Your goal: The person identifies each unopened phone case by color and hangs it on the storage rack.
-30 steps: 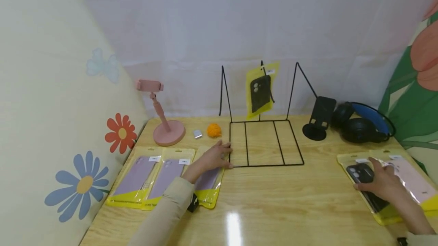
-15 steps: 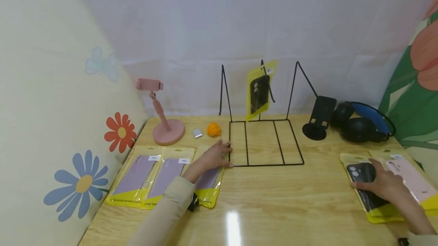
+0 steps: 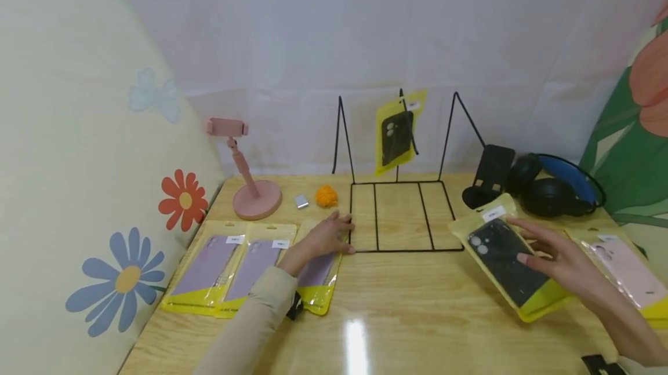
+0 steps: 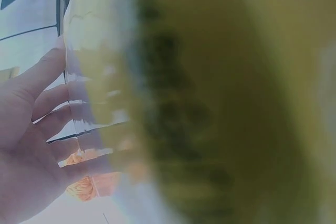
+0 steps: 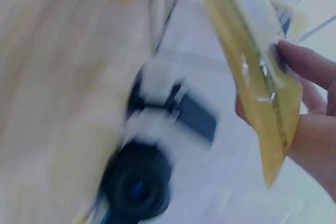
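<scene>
My right hand (image 3: 563, 262) pinches a black phone case in a yellow-edged clear pouch (image 3: 503, 262), tilted above the table at the right; the right wrist view shows the pouch (image 5: 247, 72) edge-on between thumb and fingers. With fingers extended, my left hand (image 3: 323, 239) rests at the left side of a black wire rack (image 3: 407, 251). Under that hand lies a purple phone case pouch (image 3: 317, 276), partly covered; blurred yellow packaging (image 4: 236, 103) fills most of the left wrist view. Another black phone case pouch (image 3: 399, 137) hangs on the rack's middle hook.
Two more purple case pouches (image 3: 256, 273) lie at the left. A pink case pouch (image 3: 628, 270) is at the right. Behind stand a pink phone holder (image 3: 257, 200), an orange ball (image 3: 326, 196), a small silver block (image 3: 301, 201), a black phone stand (image 3: 494, 169) and headphones (image 3: 550, 196).
My right hand has lifted the black case pouch off the table and carried it left, uncovering more of the pink pouch. The left hand stays put; the hanging pouch sways slightly.
</scene>
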`<state>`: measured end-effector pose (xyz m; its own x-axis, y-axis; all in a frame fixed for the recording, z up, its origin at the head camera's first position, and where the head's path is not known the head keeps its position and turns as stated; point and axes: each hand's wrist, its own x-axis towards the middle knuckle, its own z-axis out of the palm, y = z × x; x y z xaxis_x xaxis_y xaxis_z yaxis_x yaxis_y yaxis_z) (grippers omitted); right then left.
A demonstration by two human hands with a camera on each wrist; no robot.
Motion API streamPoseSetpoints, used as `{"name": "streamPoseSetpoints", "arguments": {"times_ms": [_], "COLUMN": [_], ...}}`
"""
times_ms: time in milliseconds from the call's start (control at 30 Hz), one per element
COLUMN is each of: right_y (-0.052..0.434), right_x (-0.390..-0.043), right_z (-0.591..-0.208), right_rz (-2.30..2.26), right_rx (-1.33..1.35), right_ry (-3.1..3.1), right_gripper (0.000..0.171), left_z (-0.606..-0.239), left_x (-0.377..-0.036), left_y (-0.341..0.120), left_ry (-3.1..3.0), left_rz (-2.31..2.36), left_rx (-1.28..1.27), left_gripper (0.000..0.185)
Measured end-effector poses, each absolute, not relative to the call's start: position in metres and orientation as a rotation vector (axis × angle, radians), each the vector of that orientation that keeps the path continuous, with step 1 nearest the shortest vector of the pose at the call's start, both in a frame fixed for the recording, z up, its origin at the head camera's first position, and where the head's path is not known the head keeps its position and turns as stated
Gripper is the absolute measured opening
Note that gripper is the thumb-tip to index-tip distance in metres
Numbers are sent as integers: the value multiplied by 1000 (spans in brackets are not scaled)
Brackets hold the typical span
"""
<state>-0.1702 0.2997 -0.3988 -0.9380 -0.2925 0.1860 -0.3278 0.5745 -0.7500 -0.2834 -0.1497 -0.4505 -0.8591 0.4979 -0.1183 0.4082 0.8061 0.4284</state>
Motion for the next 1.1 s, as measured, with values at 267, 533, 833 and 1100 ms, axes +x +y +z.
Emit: {"name": "streamPoseSetpoints", "arguments": {"times_ms": [267,533,833,1100], "right_y": [238,198,179,172], "right_x": [-163,-175,-182,-192], "right_z": [-370,-360,-343,-345], "right_rz": [1408,1656,1693,1720], "right_rx": [598,762,727,654], "right_ry": [-2709,-2261,-2200,-2273], "right_gripper": [31,37,39,38], "left_z": [-451,-455,-452,-453], "left_x": [-283,-285,-286,-286], "left_y": [-150,-152,-151,-153], "left_ry": [2761,2760,2755,2762], "left_rz": [583,575,573,571], "left_rx": [708,724,731,741], "left_gripper": [63,64,64,64]}}
